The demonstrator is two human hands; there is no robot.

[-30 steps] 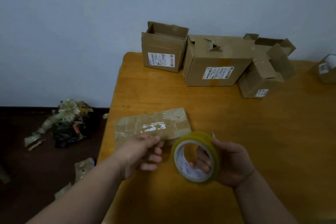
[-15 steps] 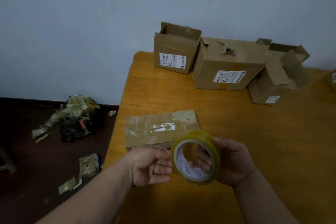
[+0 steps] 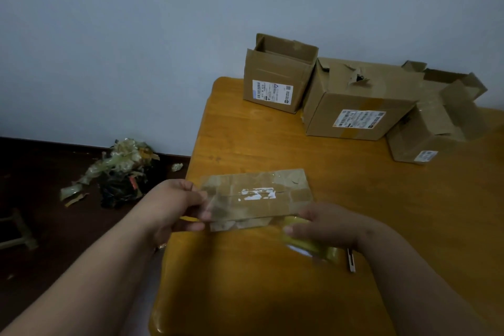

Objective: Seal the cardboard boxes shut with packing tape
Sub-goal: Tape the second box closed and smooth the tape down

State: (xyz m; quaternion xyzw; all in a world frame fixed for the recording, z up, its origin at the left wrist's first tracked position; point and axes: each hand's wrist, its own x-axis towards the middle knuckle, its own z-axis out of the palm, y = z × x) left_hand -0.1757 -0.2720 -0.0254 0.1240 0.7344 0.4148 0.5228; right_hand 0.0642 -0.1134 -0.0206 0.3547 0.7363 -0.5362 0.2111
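A flat, small cardboard box (image 3: 289,185), patched with old tape and a torn white label, lies near the left edge of the orange table (image 3: 272,281). My left hand (image 3: 174,207) pinches the free end of a clear tape strip (image 3: 234,213) at the box's left end. The strip stretches across the box's near side to the yellowish tape roll (image 3: 308,244). My right hand (image 3: 330,226) grips that roll at the box's right front corner and partly covers it.
Three more cardboard boxes stand at the table's back: an open one (image 3: 275,82), a big torn one (image 3: 360,101) and a crumpled one (image 3: 436,131). A small metal cutter (image 3: 351,260) lies by my right wrist. A pile of tape scraps (image 3: 120,172) sits on the dark floor.
The roll was held upright in front of the box; now my hands have moved apart, drawing a strip out over the box, and the roll is lowered to the table.
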